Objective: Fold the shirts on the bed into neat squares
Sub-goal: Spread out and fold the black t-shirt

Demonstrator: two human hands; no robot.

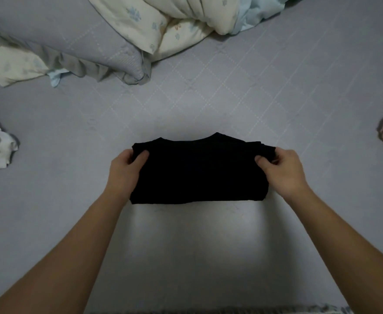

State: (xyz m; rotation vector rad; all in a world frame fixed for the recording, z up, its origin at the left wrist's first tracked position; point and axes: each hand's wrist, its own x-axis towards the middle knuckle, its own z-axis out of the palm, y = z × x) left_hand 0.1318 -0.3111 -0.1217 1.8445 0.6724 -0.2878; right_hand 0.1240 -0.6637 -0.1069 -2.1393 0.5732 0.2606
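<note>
From my head view, the black shirt [197, 171] lies folded on the bed [276, 87], below the pillow [72, 37]. My left hand [124, 171] and right hand [281, 171] pinch its upper corners; I should keep edges aligned and tension even.

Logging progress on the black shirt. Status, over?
Left hand and right hand each pinching a top corner of the black shirt. Shirt folded to a wide rectangle on the bed, collar away. Nothing in the way.
</note>
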